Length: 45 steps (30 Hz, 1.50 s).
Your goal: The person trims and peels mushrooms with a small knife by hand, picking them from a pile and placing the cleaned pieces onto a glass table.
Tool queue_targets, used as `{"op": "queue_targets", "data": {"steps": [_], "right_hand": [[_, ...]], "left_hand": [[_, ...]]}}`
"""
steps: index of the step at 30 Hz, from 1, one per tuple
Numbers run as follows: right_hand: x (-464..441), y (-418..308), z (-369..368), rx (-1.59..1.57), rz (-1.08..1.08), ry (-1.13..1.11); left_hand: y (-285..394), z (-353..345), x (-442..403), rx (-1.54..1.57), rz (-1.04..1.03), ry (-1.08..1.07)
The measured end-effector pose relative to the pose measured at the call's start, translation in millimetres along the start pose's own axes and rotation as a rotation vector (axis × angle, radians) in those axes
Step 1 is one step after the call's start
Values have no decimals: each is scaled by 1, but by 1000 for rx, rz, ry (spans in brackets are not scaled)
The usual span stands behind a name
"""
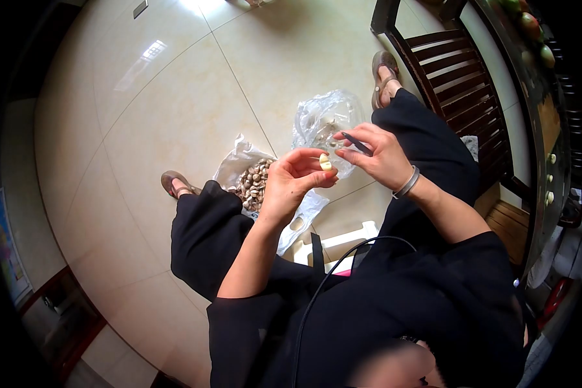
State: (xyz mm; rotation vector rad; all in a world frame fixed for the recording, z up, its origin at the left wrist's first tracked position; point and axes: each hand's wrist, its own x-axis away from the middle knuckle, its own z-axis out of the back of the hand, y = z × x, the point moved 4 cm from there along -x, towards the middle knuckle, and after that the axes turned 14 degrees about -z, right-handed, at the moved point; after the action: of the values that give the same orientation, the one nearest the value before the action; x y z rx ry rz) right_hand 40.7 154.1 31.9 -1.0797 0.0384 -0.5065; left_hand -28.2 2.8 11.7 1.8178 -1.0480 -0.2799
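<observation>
Between the thumb and fingers of my left hand (291, 181) is a small pale yellow piece (325, 162), smooth and split into two lobes; its kind is unclear. My right hand (381, 158), just to the right, is closed around a slim black tool (357, 144) whose working end I cannot make out. Below and left of my hands, an open white plastic bag (229, 167) holds many small, rounded, brown-and-whitish pieces (253, 184). Beyond my hands on the floor lies a clear plastic bag (310, 119) with scraps inside, partly hidden by my right hand.
A white plastic stool (352, 240) stands between my legs. To the right is a dark slatted wooden chair (449, 64), beside a dark table edge (530, 129) bearing fruit and small pale pieces (549, 197). A black cable (323, 281) runs across my clothing. The floor (155, 129) is glossy tile.
</observation>
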Motion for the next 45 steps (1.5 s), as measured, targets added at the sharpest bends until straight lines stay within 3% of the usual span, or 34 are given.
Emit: {"op": "queue_targets", "data": {"steps": [3, 5, 11, 18, 21, 23, 26, 29, 31, 36, 39, 45], "right_hand": [[-1, 0, 2, -80, -47, -47], [0, 6, -5, -283, -239, -263], [5, -1, -11, -343, -285, -418], [4, 1, -10, -258, -247, -369], [1, -4, -4, -136, -164, -304], [0, -5, -3, -101, -127, -273], [1, -3, -7, -95, -98, -280], [4, -3, -8, -282, -102, -207], [5, -1, -4, -496, -276, -182], [11, -3, -9, -240, -206, -408], [14, -12, -11, -252, -185, -304], [16, -16, -12, -186, -192, -336]], "left_hand": [[-1, 0, 0, -8, -5, 10], [-1, -1, 0, -59, -26, 16], [-2, 1, 0, -257, -105, -1], [2, -5, 0, -367, -150, -11], [9, -5, -1, -202, -129, -3], [12, -4, -1, -39, -5, 2], [6, -1, -1, -52, -33, 7], [6, 2, -2, -19, -43, 66], [7, 5, -2, 13, -64, 114], [9, 6, -3, 28, -120, 150], [12, 4, -2, 3, -148, 161], [11, 3, -1, -35, -187, 164]]}}
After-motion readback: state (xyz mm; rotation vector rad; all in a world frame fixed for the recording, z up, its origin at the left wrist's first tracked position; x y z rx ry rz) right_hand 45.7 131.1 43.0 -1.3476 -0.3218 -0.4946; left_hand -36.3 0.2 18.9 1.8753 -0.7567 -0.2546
